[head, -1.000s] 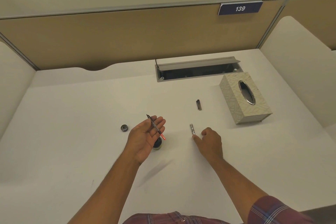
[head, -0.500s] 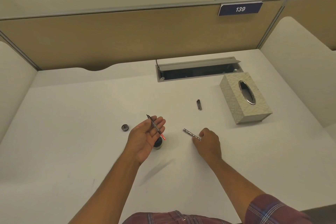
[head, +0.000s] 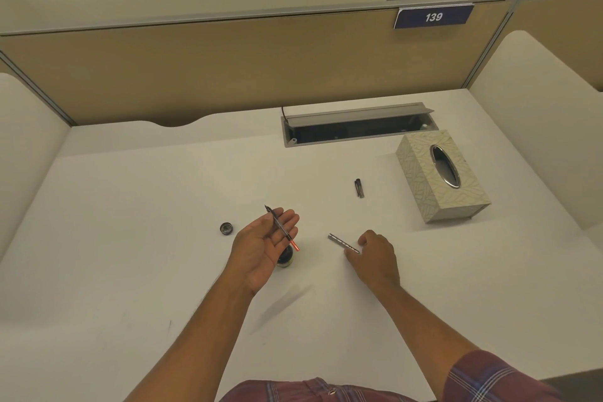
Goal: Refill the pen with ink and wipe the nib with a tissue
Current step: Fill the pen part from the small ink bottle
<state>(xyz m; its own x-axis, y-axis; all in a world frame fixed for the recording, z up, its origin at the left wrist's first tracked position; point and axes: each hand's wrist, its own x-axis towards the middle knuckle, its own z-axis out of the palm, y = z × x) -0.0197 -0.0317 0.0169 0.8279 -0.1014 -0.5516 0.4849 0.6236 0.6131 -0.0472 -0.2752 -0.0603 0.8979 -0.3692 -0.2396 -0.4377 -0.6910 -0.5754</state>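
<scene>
My left hand (head: 261, 245) is palm up over the desk and holds the pen's inner section (head: 281, 228), nib pointing away and a red tip toward me. Beneath that hand the ink bottle (head: 286, 258) stands on the desk, mostly hidden. Its black lid (head: 226, 228) lies to the left. My right hand (head: 375, 258) grips one end of the silver pen barrel (head: 342, 243), which points left. The dark pen cap (head: 359, 188) lies farther back. A patterned tissue box (head: 440, 173) stands at the right.
An open cable tray (head: 355, 127) is set into the white desk (head: 130, 238) at the back. Tan partition walls enclose the desk on three sides. White side panels rise at left and right.
My right hand took hold of the silver barrel and turned it from pointing away to pointing left. The left hand with the pen section stayed still.
</scene>
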